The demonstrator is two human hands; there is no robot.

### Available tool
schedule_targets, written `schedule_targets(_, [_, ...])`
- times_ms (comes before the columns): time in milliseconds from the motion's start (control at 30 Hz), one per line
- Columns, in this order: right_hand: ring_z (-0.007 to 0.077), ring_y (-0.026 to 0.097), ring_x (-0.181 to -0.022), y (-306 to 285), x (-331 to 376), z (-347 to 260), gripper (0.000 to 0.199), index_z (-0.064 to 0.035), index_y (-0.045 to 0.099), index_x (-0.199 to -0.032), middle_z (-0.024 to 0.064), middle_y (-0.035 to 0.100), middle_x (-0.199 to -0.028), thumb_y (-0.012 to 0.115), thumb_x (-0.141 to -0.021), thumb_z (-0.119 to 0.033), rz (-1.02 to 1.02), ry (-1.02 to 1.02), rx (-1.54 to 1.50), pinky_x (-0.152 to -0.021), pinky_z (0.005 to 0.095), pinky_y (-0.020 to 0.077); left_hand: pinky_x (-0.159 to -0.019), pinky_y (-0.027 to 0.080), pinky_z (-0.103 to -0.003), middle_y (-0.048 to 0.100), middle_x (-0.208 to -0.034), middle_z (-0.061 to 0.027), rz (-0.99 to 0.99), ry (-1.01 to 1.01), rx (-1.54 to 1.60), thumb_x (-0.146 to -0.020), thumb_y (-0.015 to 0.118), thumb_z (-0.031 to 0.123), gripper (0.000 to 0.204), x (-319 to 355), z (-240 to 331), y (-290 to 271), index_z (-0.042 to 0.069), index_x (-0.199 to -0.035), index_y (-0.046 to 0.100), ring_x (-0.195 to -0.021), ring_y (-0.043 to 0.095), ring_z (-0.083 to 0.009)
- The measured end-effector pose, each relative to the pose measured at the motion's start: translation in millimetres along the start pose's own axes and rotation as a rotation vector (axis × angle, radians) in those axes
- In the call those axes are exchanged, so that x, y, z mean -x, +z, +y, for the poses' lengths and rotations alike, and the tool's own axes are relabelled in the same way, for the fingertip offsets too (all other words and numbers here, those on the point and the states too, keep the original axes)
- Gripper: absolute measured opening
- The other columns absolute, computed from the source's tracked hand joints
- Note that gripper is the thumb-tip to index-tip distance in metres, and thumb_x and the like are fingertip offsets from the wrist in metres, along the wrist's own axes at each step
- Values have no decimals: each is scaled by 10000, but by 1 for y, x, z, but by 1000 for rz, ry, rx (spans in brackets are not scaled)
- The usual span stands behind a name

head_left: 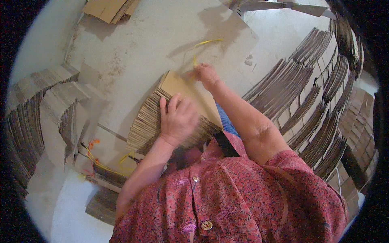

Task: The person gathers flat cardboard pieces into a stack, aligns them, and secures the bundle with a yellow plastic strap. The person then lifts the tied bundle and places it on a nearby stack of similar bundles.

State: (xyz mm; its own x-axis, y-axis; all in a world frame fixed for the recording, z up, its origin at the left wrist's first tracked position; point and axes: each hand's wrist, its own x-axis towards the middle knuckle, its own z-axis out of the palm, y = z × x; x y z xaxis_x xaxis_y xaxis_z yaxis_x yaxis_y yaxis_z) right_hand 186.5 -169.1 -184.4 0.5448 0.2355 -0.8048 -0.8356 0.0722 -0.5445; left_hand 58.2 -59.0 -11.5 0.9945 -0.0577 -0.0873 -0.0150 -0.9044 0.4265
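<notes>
A thick stack of flat brown cardboard sheets [178, 87] lies on the pale floor in front of me. My left hand [177, 117] presses palm-down on the near side of the stack, fingers spread over its layered edge. My right hand [206, 75] reaches to the far corner of the stack and pinches a thin yellow plastic strap [206, 42] that runs up and away across the floor. Part of the stack's near end is hidden behind my red patterned shirt.
Tall rows of bundled flat cardboard [316, 97] fill the right side. More cardboard bundles [36, 105] stand at the left. Loose yellow and orange straps [95, 156] lie near the lower left. Another pile of cardboard [109, 9] sits at the top.
</notes>
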Motion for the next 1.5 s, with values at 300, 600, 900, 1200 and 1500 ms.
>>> schedule_targets(300, [139, 528, -633, -40, 41, 53, 69, -24, 526, -759, 39, 524, -663, 551, -800, -73, 134, -350, 362, -616, 277, 467, -952, 214, -546, 524, -1010, -22, -16, 13, 18, -732, 607, 316, 224, -2, 3, -6, 140, -869, 594, -1093, 389, -274])
schedule_targets(600, [113, 495, -624, -11, 123, -4, 79, -40, 521, -750, 30, 537, -676, 553, -810, -80, -7, -172, 402, -591, 236, 402, -954, 223, -552, 527, -1012, -18, 41, 28, 26, -729, 608, 337, 231, -2, 1, 2, 152, -867, 603, -1085, 396, -265])
schedule_targets(900, [113, 515, -688, 27, 178, -70, 42, -37, 512, -794, 26, 554, -712, 523, -833, -47, -243, -158, 274, -675, 235, 417, -960, 250, -504, 528, -924, -1, 81, 2, 121, -719, 620, 319, 229, -9, -1, -6, 151, -869, 581, -1064, 429, -204])
schedule_targets(1200, [96, 508, -669, 39, 186, -85, 47, -31, 534, -843, 14, 552, -733, 520, -852, -75, -226, -220, 396, -644, 228, 424, -967, 265, -479, 494, -1126, -43, 105, 0, 86, -715, 629, 331, 435, -4, -3, -1, 109, -1073, 522, -1175, 378, -210])
schedule_targets(1500, [112, 497, -647, 10, 166, -52, 217, 15, 594, -836, 70, 599, -696, 649, -772, -185, -211, -200, 858, -579, 305, 459, -968, 286, -442, 444, -1224, -110, 168, -18, 189, -666, 651, 259, 510, -3, -4, -9, 52, -1101, 487, -1215, 353, -255])
